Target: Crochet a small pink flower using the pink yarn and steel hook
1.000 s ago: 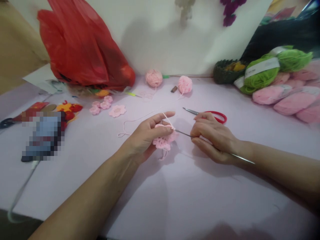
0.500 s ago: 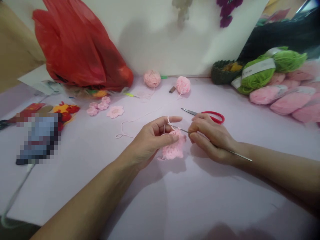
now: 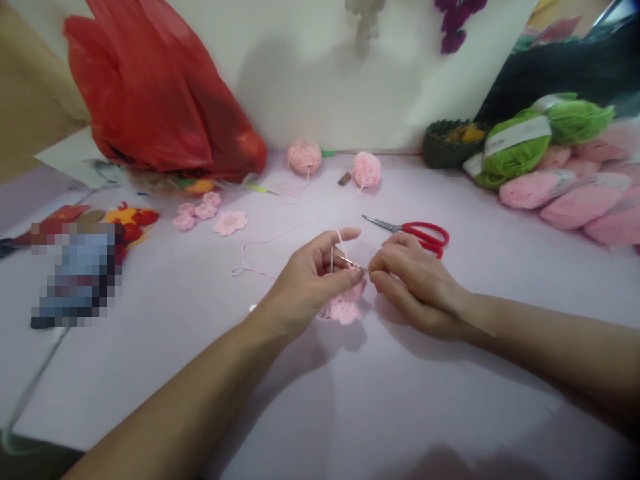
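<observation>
Left hand [image 3: 310, 283] curled around a pink crocheted flower [image 3: 345, 308], held just above the lilac worktop [image 3: 150, 380], with a pale pink yarn strand [image 3: 340, 243] wrapped over the raised fingers. Right hand [image 3: 417, 283] in a narrow pinch on a steel crochet hook [image 3: 353, 265], tip at the flower's top edge. Just beyond, red-handled scissors [image 3: 425, 233]. Farther back, 2 pink yarn balls [image 3: 304, 157], with green yarn skeins [image 3: 517, 150] and pink yarn skeins [image 3: 585, 205] off to the right.
</observation>
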`<state>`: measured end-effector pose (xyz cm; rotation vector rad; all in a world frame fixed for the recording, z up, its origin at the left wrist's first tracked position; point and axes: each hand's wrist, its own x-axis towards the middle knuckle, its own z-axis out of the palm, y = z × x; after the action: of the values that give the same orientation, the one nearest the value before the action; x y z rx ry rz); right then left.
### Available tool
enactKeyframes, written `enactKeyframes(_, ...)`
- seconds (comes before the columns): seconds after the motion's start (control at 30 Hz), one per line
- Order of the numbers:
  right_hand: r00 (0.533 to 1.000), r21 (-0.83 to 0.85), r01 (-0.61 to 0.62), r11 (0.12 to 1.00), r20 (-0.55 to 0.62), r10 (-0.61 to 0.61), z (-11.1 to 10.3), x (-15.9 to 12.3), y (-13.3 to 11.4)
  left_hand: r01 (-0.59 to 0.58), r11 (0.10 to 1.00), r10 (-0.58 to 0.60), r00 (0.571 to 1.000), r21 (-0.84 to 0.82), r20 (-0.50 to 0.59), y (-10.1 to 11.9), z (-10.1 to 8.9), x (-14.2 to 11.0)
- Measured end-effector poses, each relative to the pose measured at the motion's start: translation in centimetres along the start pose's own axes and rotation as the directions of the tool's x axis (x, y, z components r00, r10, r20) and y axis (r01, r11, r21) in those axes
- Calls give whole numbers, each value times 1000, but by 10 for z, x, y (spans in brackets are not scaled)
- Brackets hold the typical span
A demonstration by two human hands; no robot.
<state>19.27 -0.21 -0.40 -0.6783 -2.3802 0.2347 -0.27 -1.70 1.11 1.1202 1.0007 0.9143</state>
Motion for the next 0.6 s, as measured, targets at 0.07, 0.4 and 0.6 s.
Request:
enactKeyframes(0.07, 1000, -242, 27, 970, 7, -26, 3, 0, -2, -31, 997, 36, 997, 69, -73, -3, 7, 0)
enactKeyframes(0.4, 990, -398, 75, 914, -77, -114, 4, 0, 6, 140, 931, -143, 990, -338, 16, 3, 9, -1)
enactKeyframes(0.6, 988, -306, 138, 942, -25, -152, 1, 1, 6, 24, 992, -28, 999, -126, -33, 0, 9, -3)
